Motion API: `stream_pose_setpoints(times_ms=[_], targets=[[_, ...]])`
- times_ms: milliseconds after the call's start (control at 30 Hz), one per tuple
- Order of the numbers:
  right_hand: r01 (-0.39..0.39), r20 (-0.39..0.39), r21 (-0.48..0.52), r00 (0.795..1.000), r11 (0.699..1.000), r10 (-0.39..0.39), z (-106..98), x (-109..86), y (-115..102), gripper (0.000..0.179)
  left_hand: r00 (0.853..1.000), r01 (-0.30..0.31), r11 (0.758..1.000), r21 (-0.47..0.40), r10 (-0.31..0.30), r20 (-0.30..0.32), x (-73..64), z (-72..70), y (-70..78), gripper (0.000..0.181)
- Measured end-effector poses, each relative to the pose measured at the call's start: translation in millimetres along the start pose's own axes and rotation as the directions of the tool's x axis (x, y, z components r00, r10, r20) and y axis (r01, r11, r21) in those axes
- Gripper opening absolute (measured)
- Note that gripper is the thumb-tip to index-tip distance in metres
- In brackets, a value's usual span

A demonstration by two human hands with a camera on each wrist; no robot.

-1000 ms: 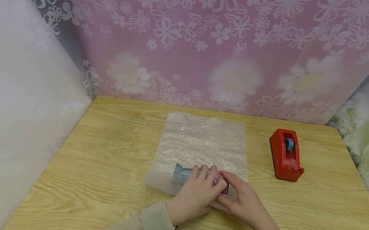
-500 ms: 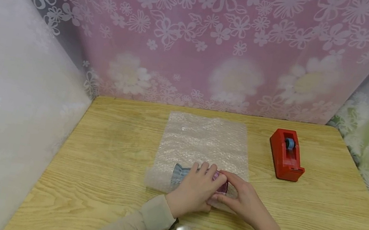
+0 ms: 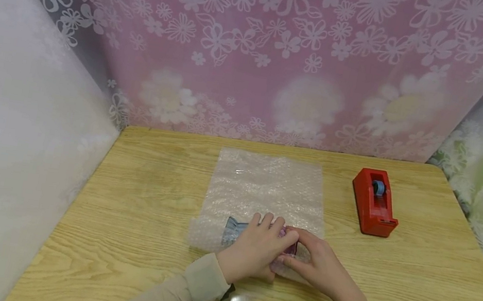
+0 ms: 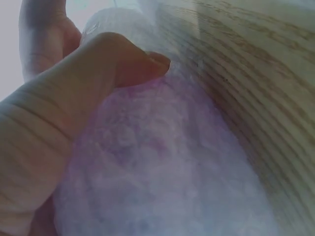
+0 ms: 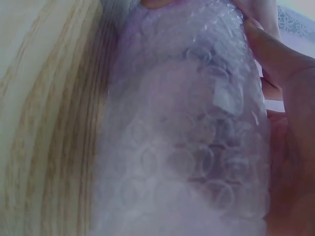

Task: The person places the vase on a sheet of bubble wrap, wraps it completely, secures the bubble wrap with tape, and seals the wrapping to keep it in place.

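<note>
A glass vase (image 3: 233, 230), blue at its flared mouth and pink-purple towards the base, lies sideways on a sheet of bubble wrap (image 3: 264, 185). The wrap's near part is folded up against it. My left hand (image 3: 255, 249) grips the vase over its middle, fingers on the far side. In the left wrist view the thumb (image 4: 108, 64) presses the wrap onto the pinkish bundle. At the base end, my right hand (image 3: 320, 264) holds vase and wrap between thumb and fingers. Bubble wrap (image 5: 182, 137) covers the near side in the right wrist view.
A red tape dispenser (image 3: 373, 206) with a blue roll stands to the right of the sheet on the wooden table (image 3: 145, 198). Flowered pink cloth (image 3: 255, 59) hangs behind the table, with pale cloth at both sides.
The wrap's near left flap has risen a little beside the vase's mouth. Vase and sheet have shifted slightly towards me. Both hands keep nearly the same hold; the dispenser has stayed put.
</note>
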State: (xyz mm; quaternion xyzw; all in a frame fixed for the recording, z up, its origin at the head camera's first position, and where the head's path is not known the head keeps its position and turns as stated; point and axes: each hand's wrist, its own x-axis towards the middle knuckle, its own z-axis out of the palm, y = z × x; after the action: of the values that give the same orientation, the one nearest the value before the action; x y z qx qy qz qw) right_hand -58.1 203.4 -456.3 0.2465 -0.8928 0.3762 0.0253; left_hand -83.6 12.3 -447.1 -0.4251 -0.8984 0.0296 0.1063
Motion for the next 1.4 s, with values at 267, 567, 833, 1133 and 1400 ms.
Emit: stream_pose_setpoints(times_ms=[267, 567, 833, 1133, 1400], targets=[[-0.003, 0.023, 0.025, 1.000, 1.000, 0.002, 0.9, 1.0, 0.8, 0.037, 0.997, 0.011, 0.998, -0.066, -0.006, 0.071, -0.2, -2.2, -2.8, 0.090], [-0.012, 0.051, 0.061, 0.999, 0.998, 0.009, -0.4, 3.7, 0.4, 0.025, 0.996, 0.019, 0.993, -0.115, -0.008, 0.091, 0.4, -4.1, -5.3, 0.087], [-0.010, 0.078, 0.068, 0.997, 0.998, 0.005, -2.3, 5.4, 1.2, 0.018, 0.993, 0.028, 0.991, -0.127, -0.014, 0.114, 1.8, -5.8, -5.4, 0.088], [-0.004, 0.115, 0.076, 0.993, 0.997, -0.004, -5.0, 8.6, 0.9, 0.015, 0.991, 0.035, 0.991, -0.127, -0.019, 0.129, 1.0, -6.9, -5.4, 0.088], [0.001, 0.158, 0.070, 0.987, 0.998, -0.012, -7.6, 12.6, 2.2, 0.015, 0.990, 0.044, 0.987, -0.157, -0.022, 0.141, 1.5, -7.4, -7.0, 0.089]])
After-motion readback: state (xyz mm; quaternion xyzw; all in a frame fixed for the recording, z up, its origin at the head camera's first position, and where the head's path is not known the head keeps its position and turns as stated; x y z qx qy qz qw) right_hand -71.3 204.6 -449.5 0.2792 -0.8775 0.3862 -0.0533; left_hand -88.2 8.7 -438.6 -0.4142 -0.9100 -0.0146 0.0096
